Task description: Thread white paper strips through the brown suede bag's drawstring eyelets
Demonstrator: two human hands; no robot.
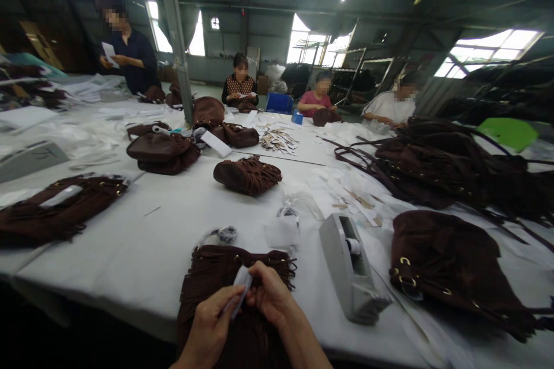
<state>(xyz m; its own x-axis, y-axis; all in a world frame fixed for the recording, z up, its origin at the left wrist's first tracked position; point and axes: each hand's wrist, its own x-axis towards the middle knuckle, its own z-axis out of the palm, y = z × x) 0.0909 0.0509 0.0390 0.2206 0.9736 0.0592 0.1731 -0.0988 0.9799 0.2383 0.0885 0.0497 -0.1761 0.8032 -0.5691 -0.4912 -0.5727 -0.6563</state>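
Observation:
A folded white paper (242,280) is held between my two hands, above a dark brown fringed bag (194,277) lying at the table's front edge. My left hand (212,317) pinches the lower left part of the paper. My right hand (270,294) has its fingers closed at the paper's upper right side. Just beyond the bag's top edge lie a wrapped strap or cord bundle (225,234) and a loose white sheet (282,232). Right of the bag stands a grey tape dispenser (346,265).
More brown bags lie at the right (450,271), left (56,207) and middle (249,176). A heap of bags with straps (433,167) covers the right side. Paper scraps (279,139) are scattered further back. A metal post (175,40) rises at the left. Several people work across the table.

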